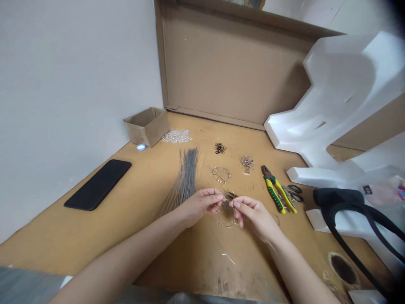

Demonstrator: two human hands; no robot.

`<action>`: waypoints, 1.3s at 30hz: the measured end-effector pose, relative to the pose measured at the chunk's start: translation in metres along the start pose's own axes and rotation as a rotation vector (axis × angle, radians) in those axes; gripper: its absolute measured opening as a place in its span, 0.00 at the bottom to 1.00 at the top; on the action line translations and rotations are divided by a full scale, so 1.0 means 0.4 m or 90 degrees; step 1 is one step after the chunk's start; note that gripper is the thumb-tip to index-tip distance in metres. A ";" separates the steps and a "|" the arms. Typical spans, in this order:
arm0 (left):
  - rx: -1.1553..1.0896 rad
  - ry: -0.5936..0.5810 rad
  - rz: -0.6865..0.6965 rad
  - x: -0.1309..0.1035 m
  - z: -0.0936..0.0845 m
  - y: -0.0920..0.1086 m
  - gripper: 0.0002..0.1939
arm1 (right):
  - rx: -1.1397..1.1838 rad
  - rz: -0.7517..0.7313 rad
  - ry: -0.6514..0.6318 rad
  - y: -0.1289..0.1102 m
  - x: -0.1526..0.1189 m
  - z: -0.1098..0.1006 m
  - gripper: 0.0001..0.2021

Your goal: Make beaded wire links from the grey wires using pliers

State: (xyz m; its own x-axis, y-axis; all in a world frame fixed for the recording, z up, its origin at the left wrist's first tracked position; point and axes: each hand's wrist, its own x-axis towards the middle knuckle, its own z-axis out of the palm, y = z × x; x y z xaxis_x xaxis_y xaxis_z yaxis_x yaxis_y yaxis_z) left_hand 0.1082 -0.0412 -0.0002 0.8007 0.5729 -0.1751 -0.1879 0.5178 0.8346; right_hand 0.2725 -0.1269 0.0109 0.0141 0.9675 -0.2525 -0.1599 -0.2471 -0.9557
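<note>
My left hand [207,204] and my right hand [249,212] are close together near the middle of the wooden table, each pinching a thin wire [234,211] between thumb and fingers. A bundle of straight grey wires [189,175] lies just beyond my left wrist. Beyond my hands is a loose ring of bent wire pieces [221,174]. A dark pointed tool [232,194] shows partly between my hands; the rest of it is hidden. Small black rings [220,148] and a little pile of shiny metal pieces [247,161] lie farther back.
Yellow-green pliers [278,194] and scissors [295,193] lie on the right, near white foam [338,93] and a black strap [340,207]. A black phone [98,184], a small cardboard box [148,126] and a silvery pile [177,135] are left. Large cardboard [230,67] stands behind.
</note>
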 end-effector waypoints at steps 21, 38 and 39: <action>0.151 0.098 0.053 0.000 0.008 0.001 0.10 | -0.139 -0.095 0.119 -0.009 -0.001 -0.004 0.12; 0.229 0.090 0.052 -0.010 0.002 0.028 0.10 | -0.123 -0.093 0.047 -0.003 -0.004 -0.006 0.13; 0.222 0.078 0.049 -0.010 0.000 0.030 0.10 | -0.118 -0.085 0.045 -0.003 -0.004 -0.005 0.13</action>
State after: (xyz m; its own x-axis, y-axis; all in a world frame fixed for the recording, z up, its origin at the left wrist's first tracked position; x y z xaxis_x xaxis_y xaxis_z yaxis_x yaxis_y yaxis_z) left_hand 0.1028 -0.0375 0.0105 0.7139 0.6845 -0.1479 -0.0236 0.2346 0.9718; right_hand 0.2745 -0.1283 0.0123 0.0938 0.9877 -0.1253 0.0326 -0.1288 -0.9911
